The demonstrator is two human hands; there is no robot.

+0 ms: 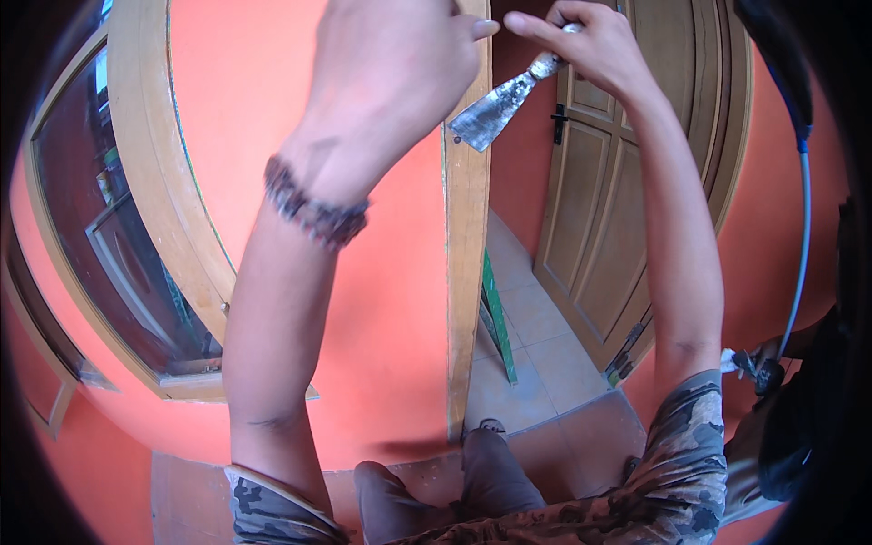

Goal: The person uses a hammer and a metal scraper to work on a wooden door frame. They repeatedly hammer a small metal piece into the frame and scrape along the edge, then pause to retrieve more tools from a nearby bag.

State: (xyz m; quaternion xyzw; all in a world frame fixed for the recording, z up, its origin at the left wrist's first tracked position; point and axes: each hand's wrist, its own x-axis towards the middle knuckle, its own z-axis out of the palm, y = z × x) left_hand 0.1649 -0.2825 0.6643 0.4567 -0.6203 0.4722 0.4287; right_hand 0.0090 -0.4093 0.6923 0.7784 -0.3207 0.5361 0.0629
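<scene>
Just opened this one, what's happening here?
A person's right hand grips a flat grey metal scraper by its handle, blade angled down in front of an upright yellow-brown wooden post; contact is unclear. The left hand is raised before the orange wall; whether it holds anything is hidden.

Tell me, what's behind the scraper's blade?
Around the scraper's blade you can see the wooden door frame and, right of that, red wall. Whatever the blade itself covers can't be seen.
</scene>
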